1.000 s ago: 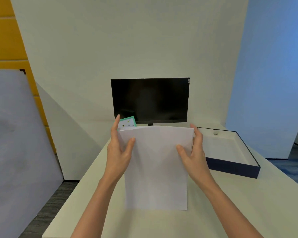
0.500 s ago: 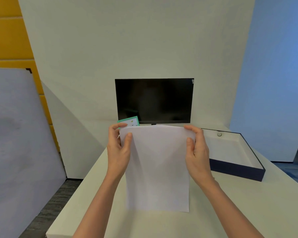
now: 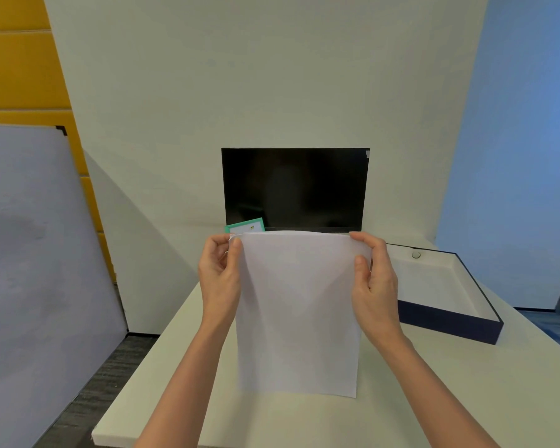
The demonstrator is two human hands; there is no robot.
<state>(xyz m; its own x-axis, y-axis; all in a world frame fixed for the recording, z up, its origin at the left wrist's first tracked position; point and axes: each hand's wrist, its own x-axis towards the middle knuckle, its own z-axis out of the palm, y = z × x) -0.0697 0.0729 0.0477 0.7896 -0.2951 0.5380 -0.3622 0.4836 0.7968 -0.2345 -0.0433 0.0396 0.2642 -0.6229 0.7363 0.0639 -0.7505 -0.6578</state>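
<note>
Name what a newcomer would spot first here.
A white sheet of paper stands upright at centre, its top corners pinched by the left hand and the right hand. Behind it, at the back of the table, stands a dark monitor, and a green-edged card peeks over the sheet's top left. An open navy box lies to the right.

Matt white paper sheet (image 3: 298, 312), glossy black monitor screen (image 3: 295, 189), smooth matt tabletop (image 3: 450, 383).

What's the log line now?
left hand: pinches paper sheet top | right hand: pinches paper sheet top | paper sheet: upright over table
</note>
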